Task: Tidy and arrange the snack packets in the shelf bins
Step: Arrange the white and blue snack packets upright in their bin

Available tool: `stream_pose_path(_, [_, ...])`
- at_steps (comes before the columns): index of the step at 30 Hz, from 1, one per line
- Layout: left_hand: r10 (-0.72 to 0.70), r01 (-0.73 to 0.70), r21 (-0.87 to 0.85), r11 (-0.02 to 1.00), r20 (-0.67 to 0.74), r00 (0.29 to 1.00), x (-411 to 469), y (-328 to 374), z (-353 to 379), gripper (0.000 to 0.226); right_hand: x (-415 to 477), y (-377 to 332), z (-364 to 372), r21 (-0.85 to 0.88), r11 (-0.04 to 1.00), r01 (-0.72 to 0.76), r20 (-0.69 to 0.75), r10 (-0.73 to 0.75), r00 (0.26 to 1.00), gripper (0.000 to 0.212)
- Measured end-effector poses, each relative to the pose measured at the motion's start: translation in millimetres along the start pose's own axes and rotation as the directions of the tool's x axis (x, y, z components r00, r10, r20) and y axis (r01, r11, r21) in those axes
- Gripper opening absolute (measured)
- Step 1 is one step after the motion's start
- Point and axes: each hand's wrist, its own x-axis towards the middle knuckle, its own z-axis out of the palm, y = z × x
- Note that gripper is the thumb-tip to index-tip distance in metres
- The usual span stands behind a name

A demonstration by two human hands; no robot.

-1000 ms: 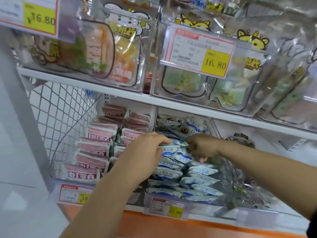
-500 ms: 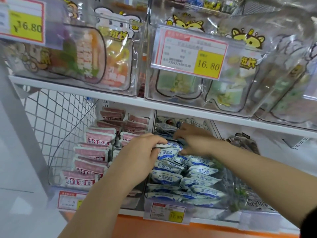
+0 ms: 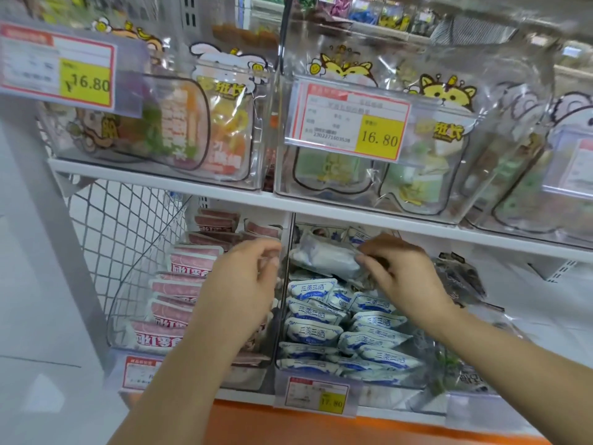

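Nearest, rows of blue packets (image 3: pixel 316 334) filled the middle bin. Above them the right hand (image 3: pixel 402 277) pinched one end of a pale packet (image 3: pixel 324 256), seemingly mid-placement; the left hand (image 3: pixel 247 277), fingers curled and empty, hovered at the divider (image 3: pixel 286 284). Next it needed laying flat, far back. Pink packets (image 3: pixel 179 289) crowded the left; the shelf (image 3: pixel 321 210) overhead limited room.

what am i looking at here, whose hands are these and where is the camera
The camera sits on a person's head, looking down at their own bare hands; no machine here. They stand at a shop shelf of clear bins. The right hand has a grip on a blurred pale packet above the bin of blue-and-white snack packets. The left hand hovers beside it, fingers curled, apparently holding nothing. The bin to the left holds pink packets. Yellow price tags hang on the bins above.
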Motion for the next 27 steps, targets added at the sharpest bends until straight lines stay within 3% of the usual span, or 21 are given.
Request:
stream_pose_path(2, [-0.09,0.087,-0.173,0.981,-0.009,0.996,-2.9,3.5,-4.9,0.019,-19.2,-9.9,-8.9,0.19,0.981,0.032,-0.036,-0.026,0.999,0.011])
stream_pose_path(5, [-0.159,0.207,-0.322,0.924,0.169,0.973,-6.6,1.7,-9.5,0.023,-38.3,-26.4,-15.1,0.351,0.928,0.12,-0.064,-0.104,0.992,0.019])
stream_pose_path(8, [-0.114,0.341,-0.37,0.864,0.516,0.849,-13.3,4.6,-12.8,0.038,-45.6,-41.7,-15.5,0.386,0.902,0.196,-0.111,-0.166,0.98,0.025])
stream_pose_path(10, [-0.045,0.405,-0.409,0.818,0.656,0.754,-18.3,9.9,-13.7,0.038,-44.9,-47.5,-12.9,0.404,0.888,0.219,-0.118,-0.187,0.975,0.021])
stream_pose_path(11, [-0.036,0.417,-0.434,0.798,0.657,0.753,-18.8,10.1,-13.9,0.035,-43.1,-47.3,-10.5,0.402,0.888,0.223,-0.108,-0.196,0.975,0.019])
stream_pose_path(13, [-0.109,0.428,-0.477,0.768,0.561,0.82,-16.6,3.9,-13.3,0.025,-34.8,-43.0,-3.1,0.375,0.911,0.173,-0.054,-0.165,0.985,0.023])
stream_pose_path(15, [-0.24,0.448,-0.494,0.745,0.428,0.871,-12.5,-7.8,-11.9,0.014,-18.4,-34.3,5.7,0.331,0.943,-0.015,0.08,-0.012,0.997,0.036])
stream_pose_path(17, [-0.339,0.457,-0.517,0.723,0.311,0.888,-7.9,-16.0,-13.1,0.011,4.7,-21.6,18.0,0.145,0.975,-0.172,0.246,0.133,0.96,0.043])
stream_pose_path(19, [-0.393,0.451,-0.576,0.682,0.231,0.89,-5.5,-18.3,-17.0,0.021,27.6,-9.3,36.4,-0.008,0.977,-0.211,0.359,0.2,0.911,0.049])
stream_pose_path(21, [-0.436,0.464,-0.626,0.627,0.212,0.875,-2.9,-21.3,-19.6,0.03,45.9,-6.4,54.6,-0.034,0.962,-0.271,0.425,0.259,0.867,0.058])
stream_pose_path(24, [-0.459,0.505,-0.666,0.549,0.264,0.848,-0.6,-28.3,-20.7,0.022,60.1,-7.4,78.4,-0.147,0.946,-0.29,0.468,0.325,0.822,0.063])
stream_pose_path(27, [-0.416,0.513,-0.641,0.571,0.313,0.854,-1.4,-33.0,-21.3,0.026,63.7,-8.5,83.0,-0.187,0.939,-0.289,0.427,0.343,0.837,0.041])
